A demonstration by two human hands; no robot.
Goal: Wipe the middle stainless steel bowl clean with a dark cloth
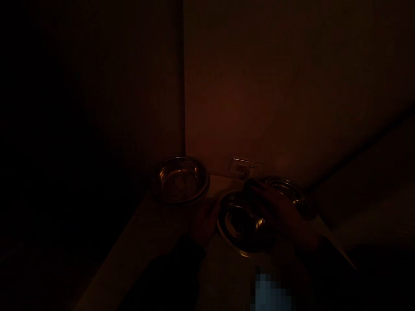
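The view is very dark. A shiny round metal bowl with a wide rim is between my two hands over the table. At its left rim is my left hand, closed against the edge, its fingertips partly hidden. My right hand reaches over the right and far side of the same bowl, fingers curved along it. A dark patch lies by the right fingertips; I cannot make out what it is.
Another metal bowl rests at the table's far left corner. Behind my right hand is a further round metal dish. A socket plate is on the wall behind. The pale table narrows toward that wall. A blurred bluish patch shows below.
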